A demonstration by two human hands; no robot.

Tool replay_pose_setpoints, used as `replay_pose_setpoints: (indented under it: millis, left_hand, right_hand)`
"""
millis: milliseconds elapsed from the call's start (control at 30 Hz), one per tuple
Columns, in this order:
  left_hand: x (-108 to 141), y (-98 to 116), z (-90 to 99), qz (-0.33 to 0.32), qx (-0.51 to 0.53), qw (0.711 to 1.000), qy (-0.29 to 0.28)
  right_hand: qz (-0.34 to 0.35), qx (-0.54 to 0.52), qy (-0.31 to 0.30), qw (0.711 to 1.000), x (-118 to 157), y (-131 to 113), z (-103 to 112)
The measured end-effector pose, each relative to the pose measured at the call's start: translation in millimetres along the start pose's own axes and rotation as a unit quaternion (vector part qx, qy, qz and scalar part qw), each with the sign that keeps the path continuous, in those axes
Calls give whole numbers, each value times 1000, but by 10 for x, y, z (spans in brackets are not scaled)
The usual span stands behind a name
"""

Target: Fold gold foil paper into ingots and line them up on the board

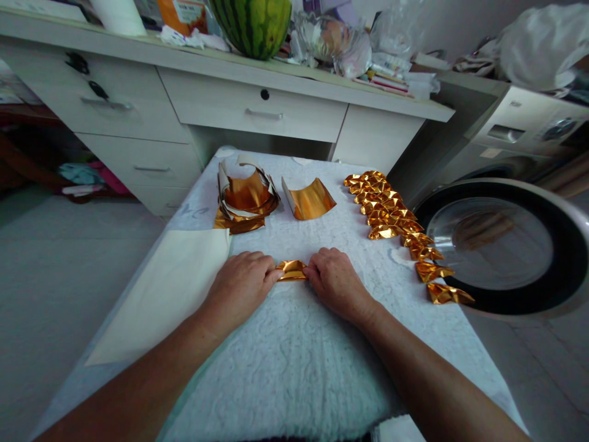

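A: What is the state of the hands?

B: The left hand (246,276) is clamped on the left end of the foil (292,271); the right hand (335,277) is clamped on its right end. The foil spans the gap between them, at the cloth (299,356).

A: How should the foil be handled?

B: Pressure should probably be equal at both ends, with the wrists level; uneven twisting would likely wrinkle the bare middle.

A: What lies farther out?

B: Beyond the hands, a curved sheet (310,201); left of it, a curled stack (246,193). Folded pieces (384,205) line the right side.
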State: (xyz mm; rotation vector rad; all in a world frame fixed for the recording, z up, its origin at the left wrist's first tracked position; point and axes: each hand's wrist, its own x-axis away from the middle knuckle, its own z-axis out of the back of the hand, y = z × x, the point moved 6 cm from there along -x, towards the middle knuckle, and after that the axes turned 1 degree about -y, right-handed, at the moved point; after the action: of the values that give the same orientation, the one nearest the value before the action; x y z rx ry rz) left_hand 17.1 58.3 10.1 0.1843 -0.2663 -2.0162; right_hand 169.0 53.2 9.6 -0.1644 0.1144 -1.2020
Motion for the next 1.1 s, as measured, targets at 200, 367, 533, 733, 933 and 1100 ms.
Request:
replay_pose_setpoints:
  millis: [200, 367, 533, 733, 933, 1100]
  left_hand:
    - [7, -6, 8, 15, -26, 1000, -1]
    - [9, 3, 14, 20, -29, 999, 1]
    - [27, -37, 18, 37, 12, 999, 7]
    - [8, -20, -16, -25, 115, 993, 15]
    - [-21, -4, -53, -34, 128, 991, 8]
    - [-35, 13, -62, -25, 109, 994, 4]
  right_hand:
    - [-20, 22, -7, 1000, 0, -3, 0]
    - [-28, 40, 2, 999, 7, -1, -6]
    - [-39, 11, 7, 999, 40, 32, -11]
    - [4, -85, 38, 996, 54, -32, 12]
    - [26, -123, 37, 991, 7, -109, -10]
    - [-11, -82, 51, 995, -21, -157, -24]
